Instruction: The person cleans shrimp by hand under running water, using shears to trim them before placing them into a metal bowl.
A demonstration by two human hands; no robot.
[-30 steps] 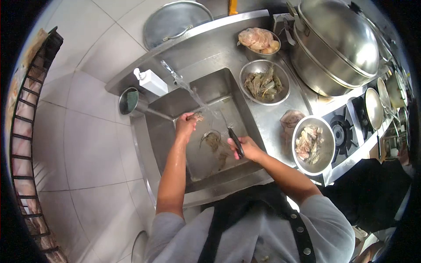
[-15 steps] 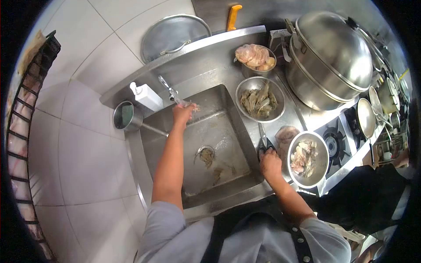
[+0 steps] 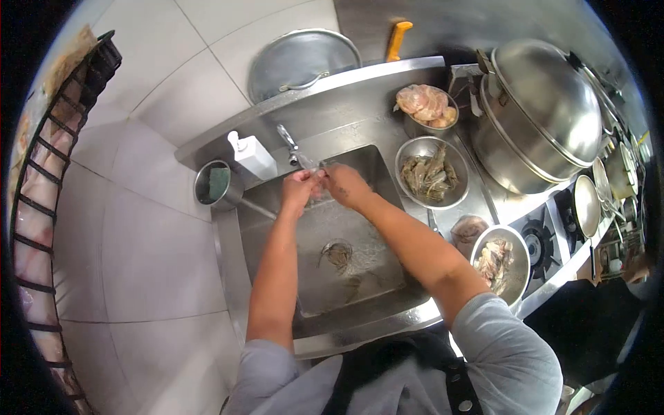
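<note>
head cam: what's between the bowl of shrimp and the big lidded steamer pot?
Nothing. Head view shows only bare steel counter between the shrimp bowl and the steamer pot.

"Any writing you can make out from here?"

"None. The soap dispenser (image 3: 253,155) at the sink's back left corner is plain white, no label showing."

"The big pot (image 3: 539,114) at the right?"

"Bare steel, no brand or number. Same with the bowls (image 3: 432,173) along the sink's right edge. Nothing legible anywhere."

sink (image 3: 387,266) basin open below, tap (image 3: 287,142) overhead (close), bowl (image 3: 432,173) right
</note>
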